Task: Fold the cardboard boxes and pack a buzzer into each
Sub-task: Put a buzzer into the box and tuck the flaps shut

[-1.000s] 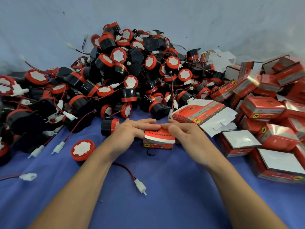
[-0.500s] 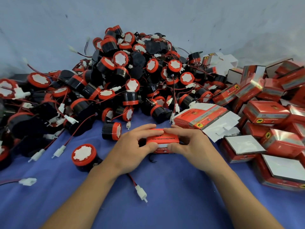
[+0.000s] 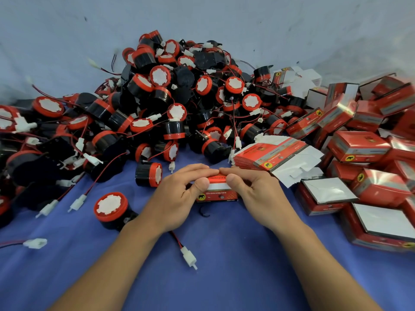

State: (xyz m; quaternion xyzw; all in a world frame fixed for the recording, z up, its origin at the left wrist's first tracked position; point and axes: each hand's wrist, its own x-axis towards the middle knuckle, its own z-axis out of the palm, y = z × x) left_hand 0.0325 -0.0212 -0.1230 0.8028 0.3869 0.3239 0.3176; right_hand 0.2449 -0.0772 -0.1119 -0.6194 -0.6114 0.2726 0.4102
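Observation:
A small red cardboard box (image 3: 219, 194) sits on the blue cloth at centre. My left hand (image 3: 179, 196) grips its left side, thumb on the top flap and fingers over the far edge. My right hand (image 3: 253, 191) grips its right side the same way, thumb beside the left thumb. A black-and-red buzzer (image 3: 111, 209) stands just left of my left wrist; its red wire runs under that wrist to a white plug (image 3: 188, 257). A stack of flat unfolded boxes (image 3: 269, 157) lies behind my right hand.
A big heap of black-and-red buzzers (image 3: 170, 104) with wires fills the back and left. Several folded red boxes (image 3: 359, 147) pile up at the right. One buzzer (image 3: 148, 175) lies on its side beside my left hand. A loose white plug (image 3: 34, 243) lies at far left.
The box's top flap has gone down over the opening. Both thumbs have moved onto the flap, and my fingers now curl over the box's far edge.

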